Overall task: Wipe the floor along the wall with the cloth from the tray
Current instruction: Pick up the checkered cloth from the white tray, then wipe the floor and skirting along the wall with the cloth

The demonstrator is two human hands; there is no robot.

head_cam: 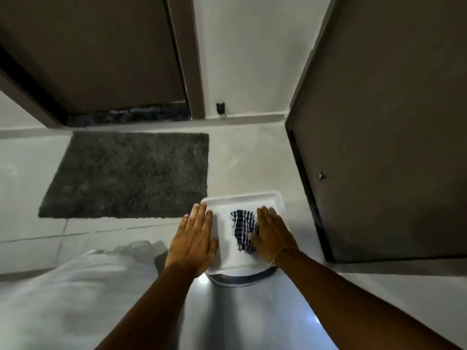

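A white tray (242, 199) rests on the pale tiled floor at the centre of the view. In it lies a crumpled cloth (242, 227) with dark blue and white stripes. My right hand (273, 232) lies flat over the right side of the cloth, fingers spread, thumb touching the fabric. My left hand (194, 239) lies flat over the tray's left edge, fingers straight and apart, holding nothing. The pale wall (250, 59) with its skirting runs across the far side of the floor.
A dark grey shaggy mat (126, 173) lies on the floor left of the tray, before a dark door (96, 51). Another dark door (394, 147) stands open on the right. A small black fitting (220, 107) sits low on the wall. My pale-clothed knee (75, 294) is at lower left.
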